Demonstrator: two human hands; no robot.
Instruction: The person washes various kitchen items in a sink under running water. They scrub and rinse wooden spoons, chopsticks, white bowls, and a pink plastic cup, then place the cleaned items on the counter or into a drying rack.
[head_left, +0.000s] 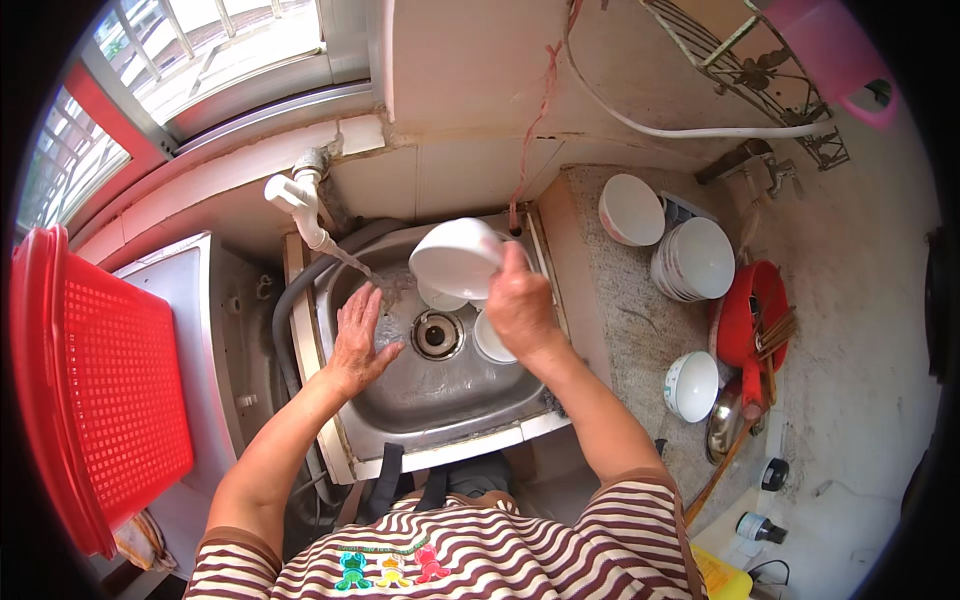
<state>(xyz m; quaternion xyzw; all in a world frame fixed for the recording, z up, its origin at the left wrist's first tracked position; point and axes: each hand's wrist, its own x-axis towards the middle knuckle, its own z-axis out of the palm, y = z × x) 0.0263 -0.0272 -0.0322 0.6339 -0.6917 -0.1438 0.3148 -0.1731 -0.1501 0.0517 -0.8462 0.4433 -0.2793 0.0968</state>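
My right hand (521, 304) grips the rim of a white bowl (454, 255), tilted on its side above the stainless steel sink (420, 420). With fingers spread and nothing held, my left hand (362, 337) hovers over the left part of the basin. Water runs from a white plastic tap (307, 214) just beyond its fingertips. Below the lifted bowl, another white bowl (441, 298) is partly hidden. A further white bowl (493, 339) lies near the drain (437, 334), partly covered by my right hand.
On the worktop (630, 330) at right stand a stack of bowls (697, 259), a single bowl (631, 210) and a patterned bowl (691, 386). Beyond them are a red container (739, 322) with chopsticks (776, 334) and a metal lid (724, 424). A red plastic basket (124, 390) occupies the left.
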